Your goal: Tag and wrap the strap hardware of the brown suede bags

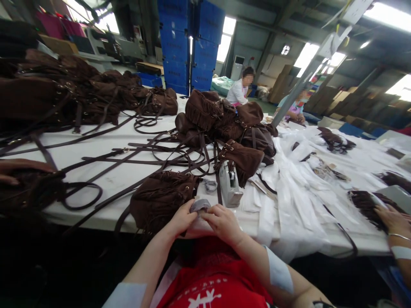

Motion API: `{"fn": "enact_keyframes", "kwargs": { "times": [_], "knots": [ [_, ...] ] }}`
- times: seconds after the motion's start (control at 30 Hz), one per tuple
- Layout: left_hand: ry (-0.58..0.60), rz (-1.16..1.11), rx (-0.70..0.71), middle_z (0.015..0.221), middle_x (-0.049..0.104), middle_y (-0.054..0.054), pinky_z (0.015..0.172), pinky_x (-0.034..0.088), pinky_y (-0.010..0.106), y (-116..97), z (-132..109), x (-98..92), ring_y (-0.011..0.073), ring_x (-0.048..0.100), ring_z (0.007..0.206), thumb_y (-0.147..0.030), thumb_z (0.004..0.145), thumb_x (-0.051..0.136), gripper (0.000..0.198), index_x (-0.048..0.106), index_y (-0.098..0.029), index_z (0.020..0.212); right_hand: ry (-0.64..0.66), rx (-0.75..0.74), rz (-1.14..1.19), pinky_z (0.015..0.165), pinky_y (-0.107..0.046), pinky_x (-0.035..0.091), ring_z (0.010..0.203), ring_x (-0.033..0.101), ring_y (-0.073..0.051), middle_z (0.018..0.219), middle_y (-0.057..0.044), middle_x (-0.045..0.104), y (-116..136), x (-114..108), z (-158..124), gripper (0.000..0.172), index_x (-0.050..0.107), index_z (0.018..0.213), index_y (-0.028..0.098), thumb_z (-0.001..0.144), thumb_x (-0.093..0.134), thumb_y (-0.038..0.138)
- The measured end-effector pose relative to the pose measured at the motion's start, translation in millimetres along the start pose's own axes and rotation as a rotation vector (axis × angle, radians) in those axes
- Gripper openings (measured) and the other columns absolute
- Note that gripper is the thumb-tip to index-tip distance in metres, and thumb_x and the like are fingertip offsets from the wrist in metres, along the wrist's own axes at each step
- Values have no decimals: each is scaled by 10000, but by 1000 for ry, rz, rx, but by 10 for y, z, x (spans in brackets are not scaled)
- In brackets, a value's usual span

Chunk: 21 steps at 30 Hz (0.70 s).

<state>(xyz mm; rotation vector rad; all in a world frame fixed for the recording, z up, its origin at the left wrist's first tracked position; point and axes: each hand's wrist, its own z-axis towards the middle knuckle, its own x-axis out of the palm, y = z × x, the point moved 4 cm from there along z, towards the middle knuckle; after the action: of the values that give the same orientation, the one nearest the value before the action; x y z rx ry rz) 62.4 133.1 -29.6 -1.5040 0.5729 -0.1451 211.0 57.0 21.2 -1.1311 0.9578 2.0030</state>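
Note:
Just in front of my body, at the table's front edge, my left hand (pixel 182 219) and my right hand (pixel 224 222) meet around a small grey rounded roll (pixel 200 205). The left fingers grip its left side, while the right fingers pinch its lower right part. Its exact kind is too blurred to tell. Beside my left hand lies a dark brown fringed bag (pixel 162 196) with metal eyelets. Behind the roll sits a similar greyish ring-shaped piece (pixel 210 185), and to its right stands a grey tape dispenser (pixel 230 188).
Brown bags are heaped at the table's centre (pixel 218 113) and far left (pixel 80 90), with long straps (pixel 141 160) trailing between. White plastic sheets (pixel 298 201) cover the right side. Co-workers' hands are at the left (pixel 22 167) and right (pixel 391 220) edges; two people sit farther back.

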Motion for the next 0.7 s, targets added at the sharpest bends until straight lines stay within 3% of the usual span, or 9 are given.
{"fn": "enact_keyframes", "kwargs": {
  "times": [0.1, 0.17, 0.33, 0.4, 0.53, 0.7],
  "knots": [
    [17, 28, 1, 1048, 743, 75, 925, 489, 344, 5, -1, 33, 241, 663, 975, -99, 644, 572, 408, 698, -156, 1028, 1, -189, -50, 990, -363, 447, 1167, 556, -235, 1241, -83, 653, 54, -71, 121, 236, 682, 1132, 245, 946, 551, 182],
    [24, 42, 0, 1004, 752, 58, 885, 497, 323, -14, -10, 51, 228, 667, 928, -99, 651, 587, 375, 709, -167, 1000, 4, -200, 8, 1020, -374, 428, 1191, 557, -237, 1261, -68, 655, 22, -110, 201, 208, 684, 1100, 232, 933, 576, 168],
    [-4, 70, -37, 830, 744, 26, 747, 502, 290, -115, -54, 34, 220, 664, 795, -226, 667, 693, 234, 726, -159, 889, -27, 128, 318, 822, -283, 484, 877, 656, -168, 919, -20, 736, -242, -49, 278, 77, 704, 910, 210, 892, 643, 167],
    [-2, 63, -47, 809, 744, 31, 714, 504, 287, -144, -69, 22, 229, 670, 778, -334, 654, 751, 296, 736, -150, 884, -74, 243, 421, 776, -274, 477, 820, 646, -163, 829, -15, 724, -310, 9, 252, 43, 704, 837, 200, 863, 675, 181],
    [-12, 40, -42, 930, 768, 69, 783, 525, 310, -154, -93, 10, 258, 694, 872, -424, 651, 771, 444, 739, -143, 994, -94, 423, 640, 666, -247, 465, 689, 613, -139, 709, -5, 693, -374, 138, 229, 78, 685, 718, 179, 792, 705, 163],
    [-25, 49, -21, 992, 766, 80, 853, 535, 341, -145, -133, 17, 259, 702, 911, -406, 692, 741, 436, 721, -154, 1047, 18, 630, 912, 533, -217, 420, 551, 546, -104, 604, 25, 638, -479, 275, 268, 166, 626, 669, 169, 713, 756, 263]
  ]
}}
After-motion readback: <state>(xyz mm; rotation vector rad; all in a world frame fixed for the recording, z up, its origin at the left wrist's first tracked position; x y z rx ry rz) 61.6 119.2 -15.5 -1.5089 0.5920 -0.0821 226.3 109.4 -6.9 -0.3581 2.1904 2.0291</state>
